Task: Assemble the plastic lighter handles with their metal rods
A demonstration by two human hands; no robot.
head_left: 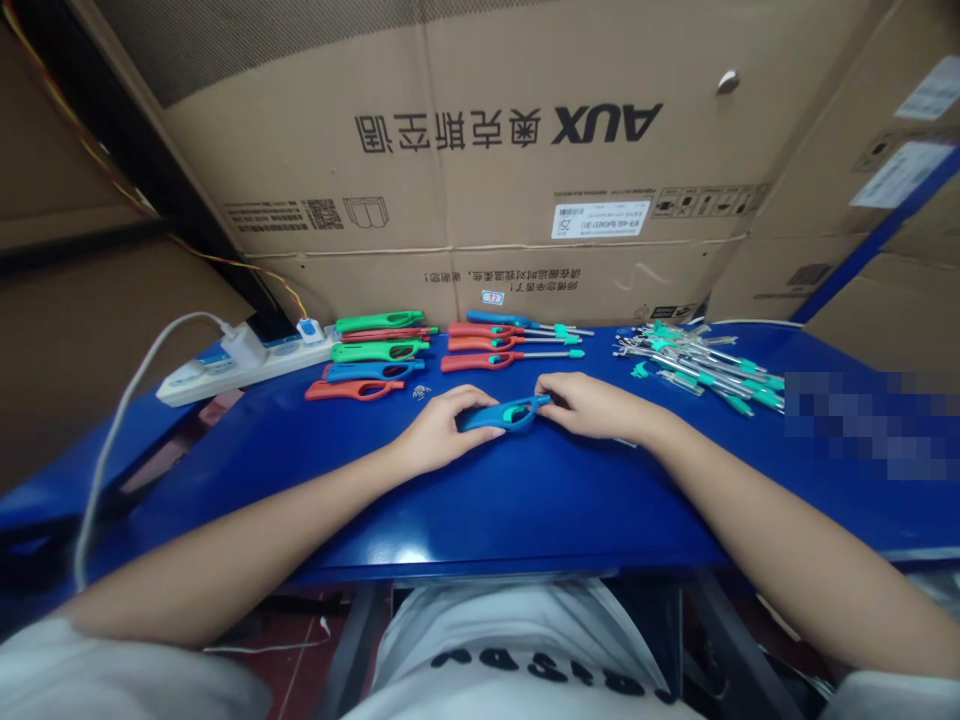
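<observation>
My left hand [439, 430] is wrapped around the blue handle of a long-nosed gas lighter [487, 416], just above the table. A green trigger shows in its opening, and its narrow end points right. My right hand [589, 405] is closed at that narrow end, thumb and fingers pinched on the tip. Under the right wrist, the end of a thin metal rod [625, 442] peeks out; whether the hand holds it I cannot tell. Behind my left hand lie several lighter handles [379, 350] in green, red and blue, without metal tubes.
Lighters with metal tubes [480, 361] lie at the back middle. A pile of metal tubes with green parts [705, 365] is at the back right. A white power strip [247, 367] with cables sits left. Small metal pieces [422, 393] lie near the handles. A cardboard wall [450, 220] closes the back.
</observation>
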